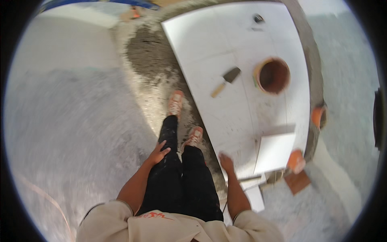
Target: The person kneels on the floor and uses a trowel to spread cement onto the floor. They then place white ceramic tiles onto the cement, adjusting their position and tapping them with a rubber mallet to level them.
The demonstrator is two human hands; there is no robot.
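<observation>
My left hand (158, 155) rests by the left leg of my black trousers (168, 139), with its fingers apart and nothing in them. Beside the near left edge of a large white board (213, 60), my right hand (226, 162) hangs blurred, its fingers too smeared to read. Lying on the board are a trowel (227, 81) with a dark blade and light wooden handle, and a smaller white panel (275, 153) closer to me. A reddish-brown bucket (258, 76) stands right of the trowel.
Wet grey mortar (147, 52) covers the floor left of the board. Along its right side are an orange container (318, 117), another orange container (295, 159) and a brown tile (297, 182). A small dark object (258, 18) sits at the far end. Something blue (96, 3) crosses the top left.
</observation>
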